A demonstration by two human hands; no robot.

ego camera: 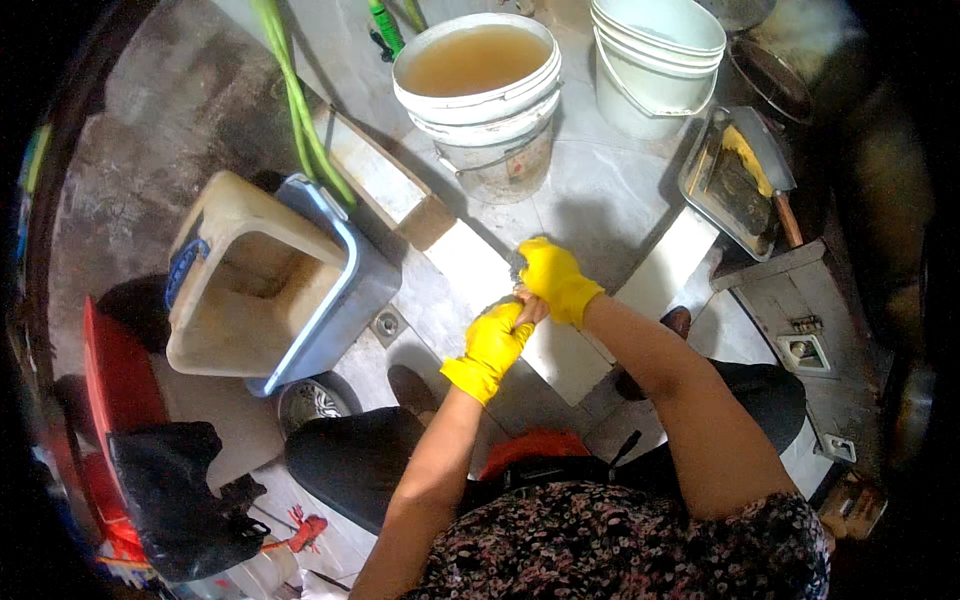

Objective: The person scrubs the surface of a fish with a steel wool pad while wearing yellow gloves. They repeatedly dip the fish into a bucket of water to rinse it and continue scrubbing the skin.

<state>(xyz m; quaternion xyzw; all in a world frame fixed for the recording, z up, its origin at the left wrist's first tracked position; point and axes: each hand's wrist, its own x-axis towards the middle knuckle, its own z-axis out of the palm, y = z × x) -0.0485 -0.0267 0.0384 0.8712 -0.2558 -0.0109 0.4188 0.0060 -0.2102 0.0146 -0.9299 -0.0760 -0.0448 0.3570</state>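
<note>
Both my hands wear yellow rubber gloves and meet in front of me, above a pale slab (480, 262) on the floor. My left hand (491, 345) is closed around a small pinkish-brown piece (531, 309), which looks like meat or skin; most of it is hidden by the gloves. Just beyond, my right hand (556, 279) is curled over a dark grey, rough scouring pad (517, 262) at the far end of that piece. The fingers of the right glove hide how the pad is held.
Ahead stands a white bucket (495, 169) of cloudy brown water, beside stacked pale buckets (652, 90). A tilted blue-grey bin (379, 277) with a beige inner tub (202, 330) lies left. Right, a cleaver (769, 154) rests on a metal tray (694, 191). A green hose (296, 97) runs behind.
</note>
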